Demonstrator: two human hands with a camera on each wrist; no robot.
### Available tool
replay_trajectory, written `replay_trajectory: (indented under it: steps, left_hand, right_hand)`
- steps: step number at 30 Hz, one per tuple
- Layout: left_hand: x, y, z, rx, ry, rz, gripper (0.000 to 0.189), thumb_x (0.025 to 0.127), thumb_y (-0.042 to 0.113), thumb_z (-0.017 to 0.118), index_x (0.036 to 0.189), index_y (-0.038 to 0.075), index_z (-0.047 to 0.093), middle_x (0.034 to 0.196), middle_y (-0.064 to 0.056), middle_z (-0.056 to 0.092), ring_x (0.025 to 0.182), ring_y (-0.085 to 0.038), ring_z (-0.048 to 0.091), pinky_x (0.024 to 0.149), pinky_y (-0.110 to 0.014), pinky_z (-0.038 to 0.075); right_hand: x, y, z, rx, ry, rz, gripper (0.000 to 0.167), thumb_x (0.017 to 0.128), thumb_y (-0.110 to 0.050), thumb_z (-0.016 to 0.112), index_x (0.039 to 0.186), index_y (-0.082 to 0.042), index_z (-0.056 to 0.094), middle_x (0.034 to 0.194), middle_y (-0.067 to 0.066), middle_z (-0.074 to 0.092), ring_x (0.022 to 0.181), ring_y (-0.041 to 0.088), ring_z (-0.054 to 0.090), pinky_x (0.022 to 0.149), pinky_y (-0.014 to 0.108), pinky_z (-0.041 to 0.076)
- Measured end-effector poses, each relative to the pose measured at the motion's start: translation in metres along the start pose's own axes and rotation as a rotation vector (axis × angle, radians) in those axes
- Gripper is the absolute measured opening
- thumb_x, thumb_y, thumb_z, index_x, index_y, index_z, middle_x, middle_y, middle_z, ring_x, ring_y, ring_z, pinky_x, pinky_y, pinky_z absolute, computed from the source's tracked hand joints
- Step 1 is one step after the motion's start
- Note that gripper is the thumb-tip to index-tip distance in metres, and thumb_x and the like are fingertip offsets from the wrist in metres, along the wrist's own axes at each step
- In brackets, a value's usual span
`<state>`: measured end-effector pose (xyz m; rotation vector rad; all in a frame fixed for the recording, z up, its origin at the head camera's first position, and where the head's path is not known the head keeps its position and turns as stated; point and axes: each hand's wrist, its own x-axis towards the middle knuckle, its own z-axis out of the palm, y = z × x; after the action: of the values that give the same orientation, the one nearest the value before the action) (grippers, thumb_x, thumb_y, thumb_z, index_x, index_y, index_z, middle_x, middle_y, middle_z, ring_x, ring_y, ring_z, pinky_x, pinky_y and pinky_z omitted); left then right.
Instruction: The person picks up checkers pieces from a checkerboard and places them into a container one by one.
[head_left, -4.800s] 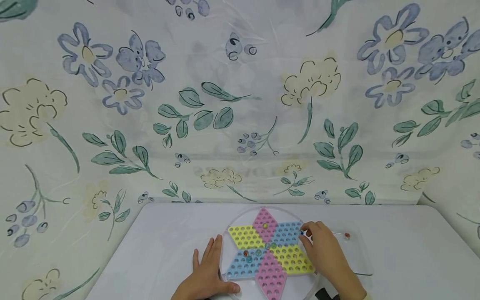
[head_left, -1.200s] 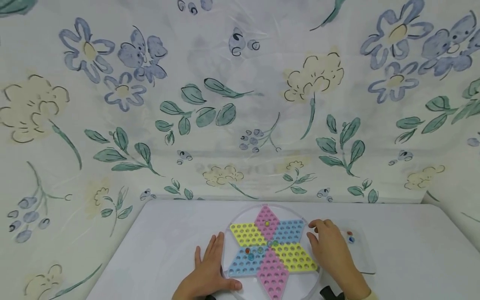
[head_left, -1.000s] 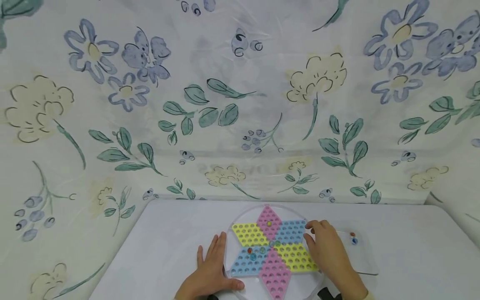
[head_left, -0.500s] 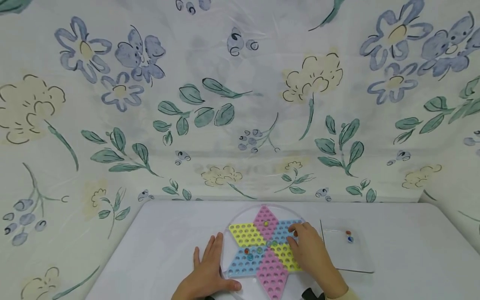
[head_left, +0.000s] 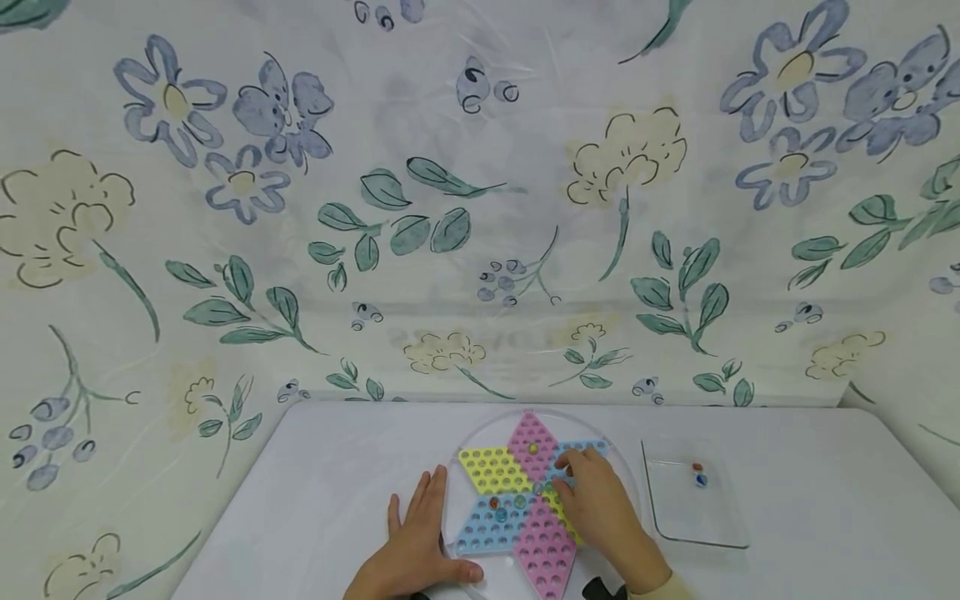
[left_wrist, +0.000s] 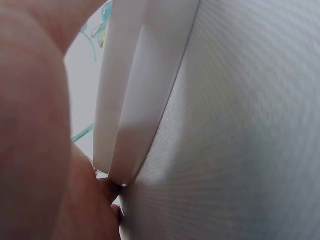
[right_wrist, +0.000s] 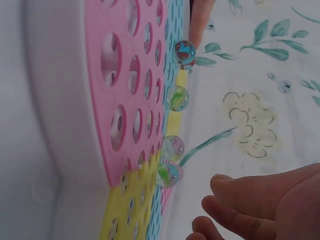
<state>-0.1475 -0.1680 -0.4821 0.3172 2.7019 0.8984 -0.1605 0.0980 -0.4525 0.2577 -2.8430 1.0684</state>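
Note:
A round Chinese checkers board (head_left: 546, 558) with pink, yellow and blue sections lies on the white table. Along its left rim rests my left hand (head_left: 411, 546), fingers straight and thumb spread at the near edge. My right hand (head_left: 603, 504) hovers over the board's right part, fingers loosely bent, covering some blue and yellow holes. The right wrist view shows the right thumb and fingers (right_wrist: 235, 220) apart, with nothing between them. Close by, a green-swirled marble (right_wrist: 170, 174) sits near the centre. A yellow marble (head_left: 533, 448) is in the far pink section; an orange-red marble (head_left: 493, 503) is in the left blue section.
Right of the board stands a clear tray (head_left: 701, 544) holding a red marble (head_left: 697, 468) and a blue marble (head_left: 701, 481). A floral sheet (head_left: 480, 208) hangs behind the table (head_left: 322, 467).
Earlier my right hand pinched a blue marble at the board's right edge; that marble is now in the tray. Since then the hand has moved left over the board. My left hand has stayed put.

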Motion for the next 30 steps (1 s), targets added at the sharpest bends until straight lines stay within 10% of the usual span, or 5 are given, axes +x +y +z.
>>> replay_trajectory:
  steps: [30]
  left_hand:
    - [0.001, -0.002, 0.001, 0.011, -0.003, -0.006, 0.145, 0.059, 0.063, 0.089, 0.157, -0.008, 0.009, 0.164, -0.027, 0.011, 0.152, -0.045, 0.003, 0.11, -0.072, -0.011]
  right_hand:
    - [0.005, -0.006, 0.013, -0.057, -0.131, 0.081, 0.024, 0.088, -0.015, 0.076, 0.108, -0.003, 0.068, 0.1, 0.011, 0.06, 0.092, 0.024, 0.06, 0.082, 0.045, 0.055]
